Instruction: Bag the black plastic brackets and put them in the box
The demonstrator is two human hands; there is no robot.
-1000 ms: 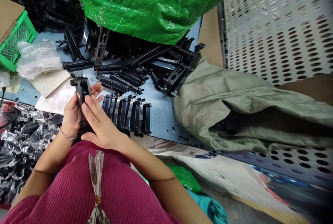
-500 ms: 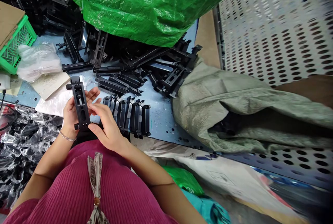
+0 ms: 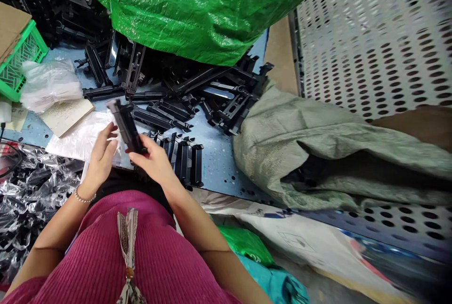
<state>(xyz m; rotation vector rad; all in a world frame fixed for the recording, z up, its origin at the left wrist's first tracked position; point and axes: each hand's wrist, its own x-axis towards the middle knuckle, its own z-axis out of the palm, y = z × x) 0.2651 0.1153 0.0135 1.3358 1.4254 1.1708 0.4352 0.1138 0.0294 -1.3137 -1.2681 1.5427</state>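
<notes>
In the head view my right hand (image 3: pixel 152 159) holds a long black plastic clamp bracket (image 3: pixel 124 125) by its lower end. The bracket tilts up and to the left, slightly blurred by motion, with its slotted face turned away. To its left is my left hand (image 3: pixel 101 159), fingers loosely bent and apart with nothing in them. Beyond that hand lie flat clear plastic bags (image 3: pixel 76 139). Just right of my right hand, several similar brackets stand in a row (image 3: pixel 183 160) at the table edge, partly behind the hand.
A pile of loose black brackets (image 3: pixel 162 113) covers the back of the blue table (image 3: pixel 219 167), under a green sack (image 3: pixel 197 12). At left are a bundle of clear bags (image 3: pixel 51 85), a green basket (image 3: pixel 26 66) and bagged parts (image 3: pixel 35 200). A grey-green sack (image 3: pixel 275 139) lies right.
The bracket has passed from my left hand to my right hand and been turned over. My left hand has let go and drawn slightly away from it.
</notes>
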